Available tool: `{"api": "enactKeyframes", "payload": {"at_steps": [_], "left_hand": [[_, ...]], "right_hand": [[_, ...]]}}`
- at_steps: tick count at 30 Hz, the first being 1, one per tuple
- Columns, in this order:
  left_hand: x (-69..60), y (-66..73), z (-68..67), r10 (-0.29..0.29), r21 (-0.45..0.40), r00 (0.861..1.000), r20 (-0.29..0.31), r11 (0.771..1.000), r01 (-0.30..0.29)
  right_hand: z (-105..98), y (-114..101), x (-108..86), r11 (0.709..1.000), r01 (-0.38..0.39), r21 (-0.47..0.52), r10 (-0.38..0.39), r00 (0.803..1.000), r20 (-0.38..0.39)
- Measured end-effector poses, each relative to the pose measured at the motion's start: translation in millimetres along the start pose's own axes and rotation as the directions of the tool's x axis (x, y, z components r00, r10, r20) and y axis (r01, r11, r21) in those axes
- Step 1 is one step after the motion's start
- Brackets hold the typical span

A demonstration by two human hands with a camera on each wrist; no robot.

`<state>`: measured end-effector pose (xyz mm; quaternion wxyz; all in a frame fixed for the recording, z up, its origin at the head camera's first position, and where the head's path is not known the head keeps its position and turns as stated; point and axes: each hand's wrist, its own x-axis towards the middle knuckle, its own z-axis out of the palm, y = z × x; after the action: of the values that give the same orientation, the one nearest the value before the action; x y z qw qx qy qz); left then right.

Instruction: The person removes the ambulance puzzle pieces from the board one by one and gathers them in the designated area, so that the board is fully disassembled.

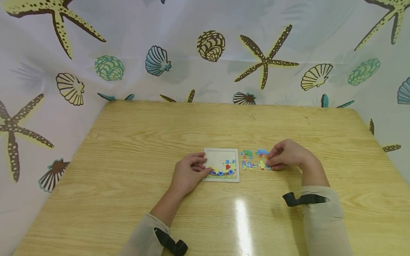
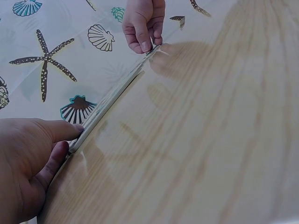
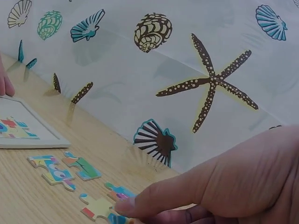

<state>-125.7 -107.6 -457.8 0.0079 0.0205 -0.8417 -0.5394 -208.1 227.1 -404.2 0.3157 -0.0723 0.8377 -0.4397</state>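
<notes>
A wooden bench (image 1: 144, 135) before a seashell-print cloth (image 1: 182, 35); a puzzle tray (image 1: 217, 158) sits well in from the bench's far edge.
Loose pieces (image 1: 248, 154) run in two short rows from beside the tray's right edge to the nearer right hand (image 1: 289, 154), its fingers at the end pieces, pinch unclear; the left hand (image 1: 189, 172) pinches the tray's left edge.
</notes>
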Motion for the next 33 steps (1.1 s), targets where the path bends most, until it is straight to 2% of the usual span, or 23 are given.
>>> {"api": "enactKeyframes", "payload": {"at_steps": [6, 13, 21, 28, 33], "left_hand": [[0.6, -1.2, -1.1, 0.001, -0.013, 1.0, 0.004, 1.0, -0.001], [0.9, -1.5, -0.8, -0.003, -0.017, 1.0, 0.001, 1.0, 0.003], [-0.9, 0.8, -0.7, 0.015, -0.005, 1.0, -0.005, 1.0, -0.015], [-0.8, 1.5, -0.1, 0.015, -0.004, 1.0, -0.003, 1.0, -0.015], [-1.1, 2.1, -0.8, 0.01, -0.013, 1.0, 0.0, 1.0, -0.01]], "right_hand": [[-5, 3, 0.4, 0.998, 0.055, 0.018, -0.055, 0.998, 0.029], [-5, 6, 6.5, 0.984, 0.161, 0.077, -0.165, 0.985, 0.054], [4, 2, 10.8, 0.96, 0.277, 0.041, -0.276, 0.961, -0.02], [16, -8, 15.2, 0.954, 0.292, 0.063, -0.291, 0.956, -0.025], [25, -20, 17.6, 0.959, 0.271, 0.086, -0.273, 0.962, 0.02]]}}
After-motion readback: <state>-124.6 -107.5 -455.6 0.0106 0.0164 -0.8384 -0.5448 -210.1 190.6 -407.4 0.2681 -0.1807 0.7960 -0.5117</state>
